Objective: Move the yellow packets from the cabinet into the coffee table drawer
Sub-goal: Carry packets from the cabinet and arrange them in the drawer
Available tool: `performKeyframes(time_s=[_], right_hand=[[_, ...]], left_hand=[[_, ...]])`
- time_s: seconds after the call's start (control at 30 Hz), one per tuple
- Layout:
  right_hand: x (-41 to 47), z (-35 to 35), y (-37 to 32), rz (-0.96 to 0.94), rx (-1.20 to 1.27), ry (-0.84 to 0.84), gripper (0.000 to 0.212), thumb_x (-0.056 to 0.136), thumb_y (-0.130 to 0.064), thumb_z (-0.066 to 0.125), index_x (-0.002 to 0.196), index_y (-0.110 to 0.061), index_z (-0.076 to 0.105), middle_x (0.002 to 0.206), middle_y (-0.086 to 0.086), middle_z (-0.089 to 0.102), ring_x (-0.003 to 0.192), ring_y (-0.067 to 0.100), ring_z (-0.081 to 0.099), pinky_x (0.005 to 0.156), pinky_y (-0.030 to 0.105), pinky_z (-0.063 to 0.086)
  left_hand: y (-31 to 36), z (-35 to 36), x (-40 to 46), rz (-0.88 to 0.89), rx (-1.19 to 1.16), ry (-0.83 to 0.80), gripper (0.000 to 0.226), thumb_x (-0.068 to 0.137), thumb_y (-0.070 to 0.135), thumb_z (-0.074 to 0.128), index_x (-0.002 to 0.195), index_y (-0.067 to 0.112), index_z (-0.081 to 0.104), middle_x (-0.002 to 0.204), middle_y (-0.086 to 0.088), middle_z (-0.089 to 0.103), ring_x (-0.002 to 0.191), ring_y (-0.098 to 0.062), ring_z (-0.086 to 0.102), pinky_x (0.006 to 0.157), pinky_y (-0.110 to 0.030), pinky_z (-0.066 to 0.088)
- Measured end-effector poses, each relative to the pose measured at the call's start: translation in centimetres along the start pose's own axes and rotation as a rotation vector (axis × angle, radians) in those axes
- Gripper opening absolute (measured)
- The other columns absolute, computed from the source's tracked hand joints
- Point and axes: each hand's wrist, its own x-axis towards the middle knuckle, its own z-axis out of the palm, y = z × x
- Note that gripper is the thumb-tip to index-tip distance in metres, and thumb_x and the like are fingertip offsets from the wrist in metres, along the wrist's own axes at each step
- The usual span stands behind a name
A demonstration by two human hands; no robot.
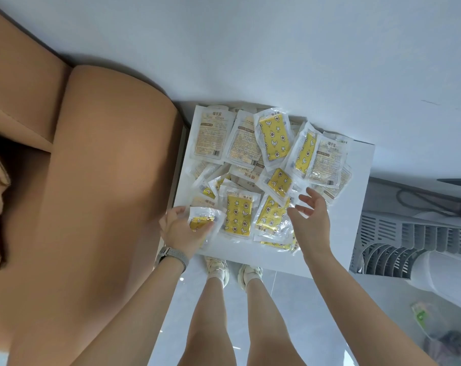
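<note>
Fingers of the left hand were pinching one yellow packet by its lower edge, thumb across the clear wrapper. Fingers of the right hand were spread wide and loose, gripping nothing, hovering just over the heap. Between the two hands lay two packets face up, yellow with star and moon prints. Beyond the fingertips the white drawer was filled with a loose pile of packets, overlapping one another, some showing their yellow fronts and others their pale printed backs; I could not tell how many. Left of the left hand rose the tan sofa, its arm just beside the drawer's edge. Past the right hand stood a grey and white fan on the floor. A watch band sat on the left wrist.
</note>
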Motion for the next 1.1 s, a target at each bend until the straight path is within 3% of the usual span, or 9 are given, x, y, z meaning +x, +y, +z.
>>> performKeyframes(time_s=[0.07, 0.13, 0.27, 0.43, 0.57, 0.83, 1.0, 1.07, 1.1], right_hand=[[0.0, -0.1, 0.0, 0.002, 0.005, -0.012, 0.057, 0.089, -0.005, 0.061, 0.140, -0.021, 0.041, 0.124, -0.007, 0.055, 0.108, 0.013, 0.056, 0.071, 0.015, 0.043], [0.1, -0.2, 0.1, 0.001, 0.006, -0.024, 0.056, 0.089, -0.005, 0.061, 0.139, -0.021, 0.041, 0.124, -0.008, 0.054, 0.109, 0.012, 0.056, 0.071, 0.014, 0.042], [0.5, -0.3, 0.2, -0.005, 0.002, -0.022, 0.056, 0.089, -0.005, 0.061, 0.138, -0.021, 0.042, 0.123, -0.008, 0.054, 0.109, 0.013, 0.056, 0.073, 0.016, 0.043], [1.2, -0.7, -0.1, 0.002, 0.010, -0.008, 0.055, 0.089, -0.004, 0.061, 0.138, -0.020, 0.043, 0.123, -0.007, 0.054, 0.106, 0.012, 0.056, 0.086, 0.030, 0.048], [2.5, -1.4, -1.1, -0.011, -0.002, 0.030, 0.053, 0.087, -0.006, 0.064, 0.136, -0.018, 0.046, 0.122, -0.005, 0.055, 0.104, 0.013, 0.057, 0.091, 0.034, 0.050], [6.1, -1.2, -7.3, -0.265, -0.226, 0.023, 0.042, 0.087, -0.034, 0.068, 0.128, -0.029, 0.058, 0.112, 0.001, 0.053, 0.088, 0.014, 0.053, 0.085, 0.031, 0.049], [7.6, 1.0, -11.9, -0.163, -0.212, -0.200, 0.065, 0.084, -0.045, 0.071, 0.141, -0.022, 0.049, 0.131, 0.000, 0.054, 0.115, 0.018, 0.054, 0.097, 0.039, 0.049], [8.3, 1.7, -12.8, -0.088, -0.365, -0.253, 0.062, 0.084, -0.050, 0.070, 0.127, -0.008, 0.058, 0.121, 0.011, 0.061, 0.107, 0.022, 0.061, 0.091, 0.037, 0.053], [8.7, 2.2, -12.9, -0.081, -0.447, -0.282, 0.052, 0.083, -0.052, 0.069, 0.106, -0.006, 0.064, 0.100, 0.012, 0.065, 0.088, 0.020, 0.064, 0.077, 0.031, 0.054]], left_hand=[[0.2, 0.0, -0.2, 0.003, 0.029, -0.027, 0.052, 0.060, 0.070, 0.066, 0.075, 0.021, 0.057, 0.116, 0.001, 0.048, 0.124, -0.022, 0.034, 0.097, -0.023, 0.029], [0.1, 0.1, -0.3, 0.026, -0.033, -0.014, 0.035, 0.071, 0.047, 0.081, 0.070, 0.022, 0.055, 0.111, 0.000, 0.047, 0.117, -0.020, 0.042, 0.093, -0.022, 0.036], [0.1, -0.7, -0.6, -0.019, -0.235, 0.000, 0.032, 0.071, 0.024, 0.086, 0.086, 0.013, 0.060, 0.111, -0.007, 0.058, 0.090, -0.018, 0.059, 0.075, -0.024, 0.045], [0.5, -3.5, -1.4, -0.088, -0.483, -0.069, 0.010, 0.076, 0.015, 0.082, 0.080, 0.019, 0.074, 0.075, 0.002, 0.075, 0.076, -0.022, 0.071, 0.073, -0.039, 0.059], [2.7, -6.1, -1.7, -0.090, -0.675, -0.039, 0.009, 0.079, 0.015, 0.078, 0.082, 0.020, 0.072, 0.069, 0.008, 0.074, 0.065, -0.010, 0.072, 0.053, -0.025, 0.057], [8.6, -7.6, -0.9, -0.005, -0.873, -0.121, 0.009, 0.082, 0.017, 0.074, 0.089, 0.022, 0.071, 0.079, 0.006, 0.076, 0.074, -0.011, 0.073, 0.061, -0.029, 0.059], [10.7, -6.5, -0.2, -0.114, -0.897, -0.185, 0.022, 0.078, 0.030, 0.079, 0.099, 0.024, 0.072, 0.091, 0.002, 0.077, 0.086, -0.018, 0.073, 0.068, -0.034, 0.059], [10.9, -6.1, -0.5, -0.126, -0.910, -0.202, 0.032, 0.077, 0.032, 0.079, 0.107, 0.022, 0.071, 0.095, 0.000, 0.076, 0.088, -0.019, 0.073, 0.070, -0.035, 0.060], [10.8, -6.0, -0.7, -0.125, -0.911, -0.211, 0.035, 0.077, 0.032, 0.079, 0.109, 0.021, 0.071, 0.097, -0.002, 0.076, 0.090, -0.020, 0.073, 0.073, -0.037, 0.060]])
